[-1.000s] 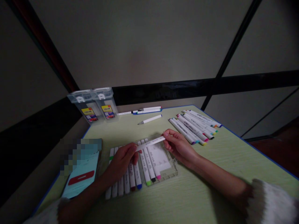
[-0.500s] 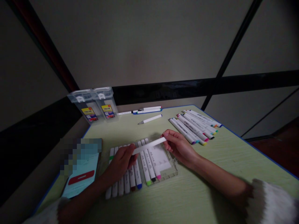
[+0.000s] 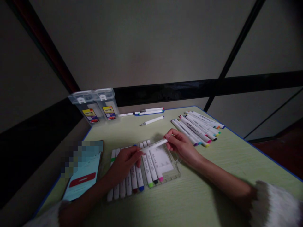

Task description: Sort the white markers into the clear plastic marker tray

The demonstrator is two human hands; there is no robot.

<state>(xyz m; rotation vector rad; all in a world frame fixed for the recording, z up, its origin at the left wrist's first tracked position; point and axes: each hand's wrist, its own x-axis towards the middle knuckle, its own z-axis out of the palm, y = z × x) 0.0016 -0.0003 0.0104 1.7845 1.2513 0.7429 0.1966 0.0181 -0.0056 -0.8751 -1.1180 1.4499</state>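
Observation:
Between my two hands a white marker point(image 3: 155, 145) is held slantwise above a clear plastic case point(image 3: 174, 175). My left hand point(image 3: 127, 156) pinches its left end and my right hand point(image 3: 178, 144) pinches its right end. Both ends are covered by my fingers; a blue tip shows just above my left fingers, and I cannot tell which marker it belongs to. Below, several white markers point(image 3: 129, 183) lie side by side, partly hidden by my left hand. Three more markers point(image 3: 151, 168), with green, black and pink ends, rest in the case beside a white paper sheet point(image 3: 163, 160).
Several loose markers point(image 3: 196, 127) lie in a group at the right. One marker point(image 3: 152, 120) and a few pens point(image 3: 151, 111) lie at the back. Two lidded plastic boxes point(image 3: 100, 107) stand at the back left. A phone point(image 3: 82, 179) lies at the left.
The marker has been turned, so small print now shows on its barrel. My left fingers have shifted slightly to the right along it; the other things have not moved.

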